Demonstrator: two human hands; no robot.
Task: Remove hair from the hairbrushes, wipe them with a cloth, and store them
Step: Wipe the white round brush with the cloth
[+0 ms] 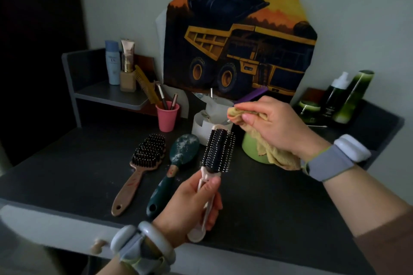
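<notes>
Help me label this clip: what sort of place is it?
Probably a home dressing table: cosmetic bottles on a small shelf, a pink cup of makeup pencils, hairbrushes on the dark tabletop.

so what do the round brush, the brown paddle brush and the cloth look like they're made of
Round brush: looks like plastic, with a smooth pale pink handle and stiff black bristles with light ball tips.
Brown paddle brush: probably wood or wood-look plastic; matte brown with reddish marks, so I can't say which.
Cloth: soft woven or terry fabric, yellowish, since it hangs limp and creased.

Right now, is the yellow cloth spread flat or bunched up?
Bunched. The right hand pinches the yellow cloth into a crumpled wad, its loose end hanging below the palm, beside the round brush.
</notes>
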